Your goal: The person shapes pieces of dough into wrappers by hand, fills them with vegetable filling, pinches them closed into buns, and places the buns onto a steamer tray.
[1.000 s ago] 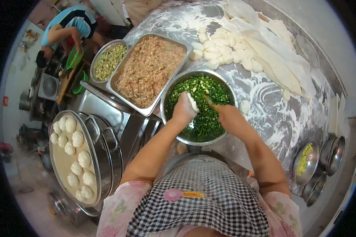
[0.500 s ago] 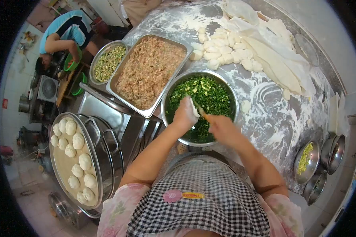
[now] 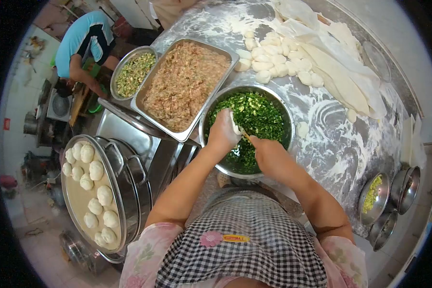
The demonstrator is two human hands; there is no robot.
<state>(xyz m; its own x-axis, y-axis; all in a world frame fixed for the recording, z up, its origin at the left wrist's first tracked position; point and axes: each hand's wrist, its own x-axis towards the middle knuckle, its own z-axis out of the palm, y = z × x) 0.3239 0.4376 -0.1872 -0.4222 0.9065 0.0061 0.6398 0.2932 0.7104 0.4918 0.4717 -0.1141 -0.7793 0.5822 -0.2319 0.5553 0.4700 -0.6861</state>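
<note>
My left hand [image 3: 223, 132] is closed around a white dough wrapper [image 3: 235, 126], whose edge shows beside the fingers. My right hand [image 3: 272, 156] grips a thin wooden stick-like tool [image 3: 246, 136], its tip close against the dough. What lies inside the wrapper is hidden by my left hand. Both hands are over a steel bowl [image 3: 242, 173] of chopped greens [image 3: 254, 108] with small yellow bits among them.
A steel tray of minced filling [image 3: 187, 79] and a bowl of chopped vegetables [image 3: 136, 72] stand left. Several dough pieces [image 3: 276, 56] lie on the floured table [image 3: 329, 144]. A steamer [image 3: 122, 187] carries several buns [image 3: 104, 195]. Small bowls [image 3: 375, 199] stand right. A person [image 3: 84, 45] bends at far left.
My hands stay over the greens, the wooden tool still at the dough. The view has shifted slightly. At far left, the other person has moved, and an arm now reaches lower.
</note>
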